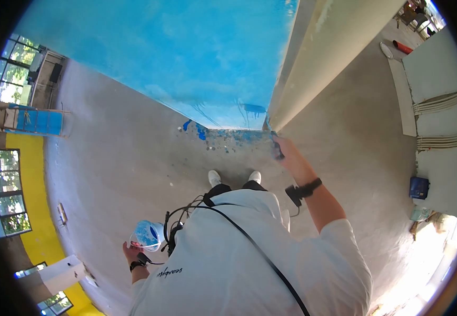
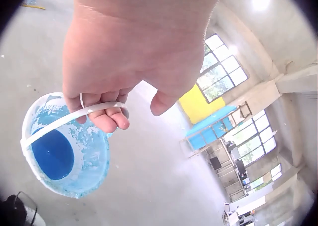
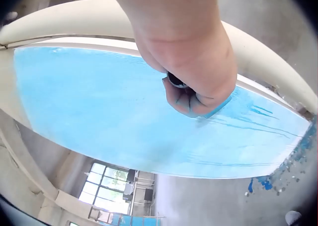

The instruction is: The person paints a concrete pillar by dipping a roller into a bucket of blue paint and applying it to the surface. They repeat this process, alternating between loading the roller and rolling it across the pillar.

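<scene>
My left hand [image 1: 131,252] grips the white handle [image 2: 54,129] of a paint bucket [image 2: 96,154], fingers curled round it. The bucket hangs at my left side, tilted in the left wrist view, with dark blue paint [image 2: 52,155] inside and pale blue smears on its walls. My right hand [image 1: 290,155] is wrapped round a paintbrush, its dark handle end [image 3: 176,80] poking out beside the thumb. Blue bristles [image 3: 218,109] show past the fingers, right at the blue painted wall [image 3: 99,102], near its lower right corner in the head view. Wet darker streaks [image 3: 263,112] mark that wall.
Blue drips and splatters [image 1: 228,138] cover the grey floor [image 1: 112,142] along the wall's base. A cream pipe-like column [image 1: 334,52] runs beside the wall's right edge. A blue-panelled rack [image 1: 39,122] stands far left; a blue case [image 1: 419,187] lies far right.
</scene>
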Tool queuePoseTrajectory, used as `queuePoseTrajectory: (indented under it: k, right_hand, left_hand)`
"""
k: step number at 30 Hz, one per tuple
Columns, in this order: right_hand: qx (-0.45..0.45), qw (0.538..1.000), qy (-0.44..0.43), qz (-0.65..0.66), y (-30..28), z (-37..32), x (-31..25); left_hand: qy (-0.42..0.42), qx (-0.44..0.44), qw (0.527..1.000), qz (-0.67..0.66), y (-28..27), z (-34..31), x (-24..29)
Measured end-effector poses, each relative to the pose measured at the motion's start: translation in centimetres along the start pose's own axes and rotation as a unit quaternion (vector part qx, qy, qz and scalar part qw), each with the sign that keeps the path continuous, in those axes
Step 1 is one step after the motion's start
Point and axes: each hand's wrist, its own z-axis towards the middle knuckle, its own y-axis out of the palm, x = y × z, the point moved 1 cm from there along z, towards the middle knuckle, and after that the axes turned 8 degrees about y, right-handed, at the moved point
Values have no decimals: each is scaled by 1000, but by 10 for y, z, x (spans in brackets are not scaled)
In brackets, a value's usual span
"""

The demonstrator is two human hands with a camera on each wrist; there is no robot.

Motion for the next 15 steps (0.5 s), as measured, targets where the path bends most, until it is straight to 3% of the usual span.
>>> queuePoseTrajectory:
  k: [1, 5, 10, 13, 15]
  right_hand:
    - [-55, 998, 20, -22, -1, -17, 2]
    - [-64, 994, 38, -80, 21, -76, 9]
    - [-31, 993, -57, -95, 76, -109, 13]
    - [-2, 994, -64, -90, 81, -74, 25]
    - [-3, 993, -60, -99, 82, -29, 39]
  left_hand:
    - [-12, -2, 1000, 14, -1, 9, -2]
    - [-32, -41, 999, 11, 5, 49, -16]
    - [-71, -52, 995, -46, 11, 98, -28]
    - [-55, -34, 994, -87, 9, 120, -36]
    - [-40, -86, 987, -127, -7, 161, -48]
